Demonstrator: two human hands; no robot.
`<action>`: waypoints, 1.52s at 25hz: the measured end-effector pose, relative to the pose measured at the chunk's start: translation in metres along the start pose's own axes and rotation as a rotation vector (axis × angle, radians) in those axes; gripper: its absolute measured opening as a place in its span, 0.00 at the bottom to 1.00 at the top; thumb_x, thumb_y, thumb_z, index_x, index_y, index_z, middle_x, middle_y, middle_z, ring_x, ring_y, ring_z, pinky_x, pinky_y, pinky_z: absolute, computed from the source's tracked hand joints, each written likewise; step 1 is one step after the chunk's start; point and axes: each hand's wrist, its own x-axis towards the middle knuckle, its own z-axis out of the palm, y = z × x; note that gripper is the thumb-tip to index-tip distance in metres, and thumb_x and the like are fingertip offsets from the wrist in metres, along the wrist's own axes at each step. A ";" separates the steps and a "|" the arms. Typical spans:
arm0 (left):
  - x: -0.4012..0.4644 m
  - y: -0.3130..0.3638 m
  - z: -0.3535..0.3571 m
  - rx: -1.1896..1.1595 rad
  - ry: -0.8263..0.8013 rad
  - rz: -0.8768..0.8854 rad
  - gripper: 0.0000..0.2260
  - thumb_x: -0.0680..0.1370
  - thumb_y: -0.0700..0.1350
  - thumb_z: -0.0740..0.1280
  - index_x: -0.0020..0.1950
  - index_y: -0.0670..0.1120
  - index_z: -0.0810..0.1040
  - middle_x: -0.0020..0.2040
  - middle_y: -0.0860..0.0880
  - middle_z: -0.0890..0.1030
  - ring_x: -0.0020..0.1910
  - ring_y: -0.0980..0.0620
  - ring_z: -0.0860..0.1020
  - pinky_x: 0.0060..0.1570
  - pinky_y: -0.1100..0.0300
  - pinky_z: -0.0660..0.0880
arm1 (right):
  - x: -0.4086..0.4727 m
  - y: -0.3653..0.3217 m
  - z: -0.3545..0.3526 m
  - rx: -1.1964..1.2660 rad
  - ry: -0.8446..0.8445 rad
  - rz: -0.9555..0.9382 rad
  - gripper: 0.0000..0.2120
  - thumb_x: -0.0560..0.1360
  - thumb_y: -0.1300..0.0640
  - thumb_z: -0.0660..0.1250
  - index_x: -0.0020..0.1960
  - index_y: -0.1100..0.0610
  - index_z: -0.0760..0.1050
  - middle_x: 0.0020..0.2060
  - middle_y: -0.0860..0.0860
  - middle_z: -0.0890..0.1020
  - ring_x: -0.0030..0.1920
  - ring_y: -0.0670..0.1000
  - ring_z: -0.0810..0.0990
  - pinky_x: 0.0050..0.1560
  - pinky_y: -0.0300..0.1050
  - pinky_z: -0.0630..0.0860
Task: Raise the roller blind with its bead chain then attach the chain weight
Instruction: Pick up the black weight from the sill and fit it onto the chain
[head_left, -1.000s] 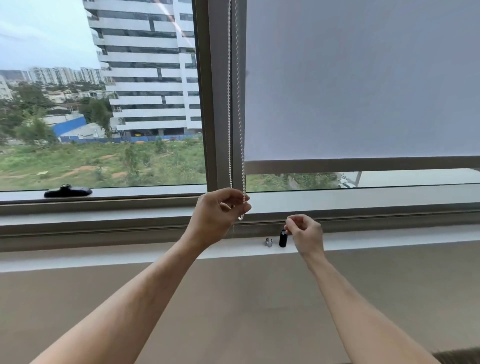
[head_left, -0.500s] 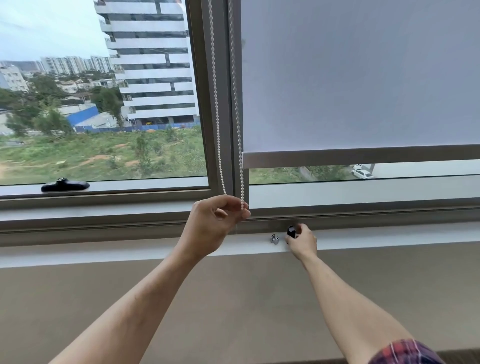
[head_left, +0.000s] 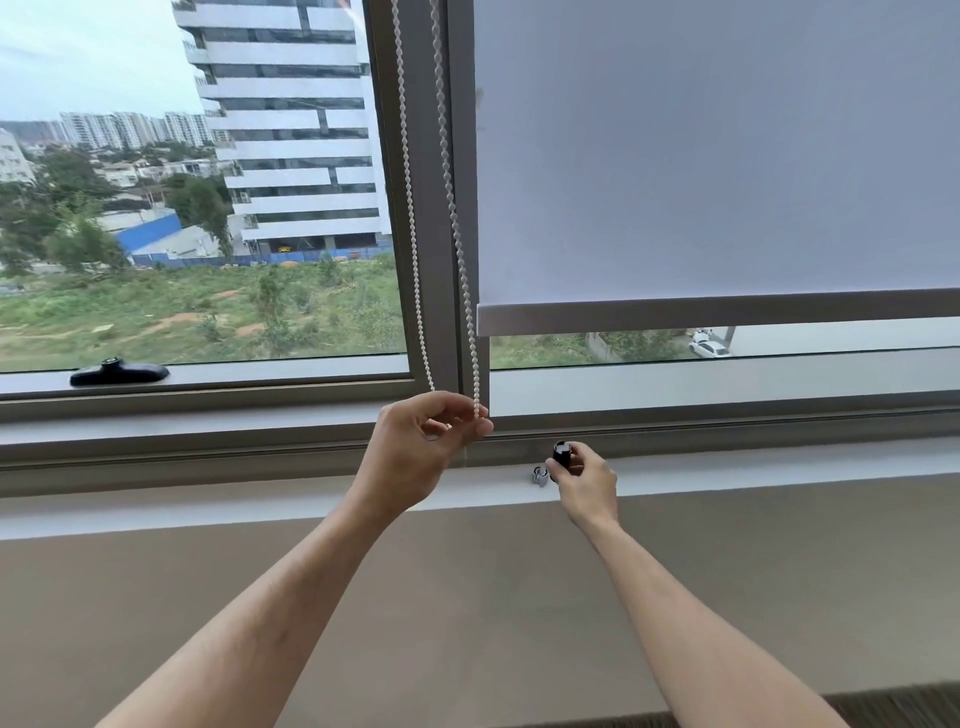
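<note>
**Ana:** Head view, left to right: the left hand (head_left: 423, 452) is pinched shut on the bottom of the bead chain (head_left: 410, 208), just in front of the window frame (head_left: 441, 156). Both strands run up beside the blind (head_left: 717, 145).

**Ben:** How will the chain handle?

**Ana:** Light and limp, I'd judge, with slippery little beads. Best pinched low, right at the loop, as it is.

**Ben:** And the weight?

**Ana:** The right hand (head_left: 584, 480) is closed around the black weight (head_left: 562, 453), just above the sill (head_left: 779, 475), beside a small metal clip (head_left: 540, 475) on the sill. It looks small, hard and smooth; grip its sides.

**Ben:** Anything changed?

**Ana:** Half a second ago the weight sat lower, at the sill; now it's lifted. The blind's bottom bar looks about where it was, near the bottom of the window.
</note>
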 end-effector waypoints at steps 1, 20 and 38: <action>-0.001 0.002 0.000 -0.007 0.002 0.001 0.11 0.70 0.40 0.77 0.37 0.57 0.83 0.39 0.59 0.85 0.38 0.53 0.80 0.48 0.47 0.78 | -0.006 -0.009 0.000 0.028 -0.012 -0.031 0.08 0.74 0.59 0.72 0.53 0.58 0.80 0.44 0.53 0.83 0.49 0.55 0.81 0.47 0.41 0.71; -0.022 0.028 -0.017 0.112 -0.091 0.093 0.02 0.72 0.41 0.75 0.44 0.45 0.86 0.36 0.54 0.83 0.30 0.59 0.78 0.36 0.66 0.74 | -0.109 -0.119 -0.007 0.123 -0.171 -0.450 0.12 0.69 0.59 0.78 0.50 0.50 0.82 0.47 0.52 0.79 0.47 0.48 0.82 0.47 0.33 0.79; -0.023 0.030 -0.050 0.124 -0.409 0.094 0.14 0.74 0.41 0.73 0.59 0.46 0.82 0.56 0.50 0.81 0.51 0.51 0.81 0.55 0.57 0.78 | -0.122 -0.124 -0.016 0.422 -0.356 -0.399 0.14 0.69 0.65 0.77 0.53 0.58 0.82 0.51 0.59 0.85 0.52 0.52 0.84 0.56 0.47 0.81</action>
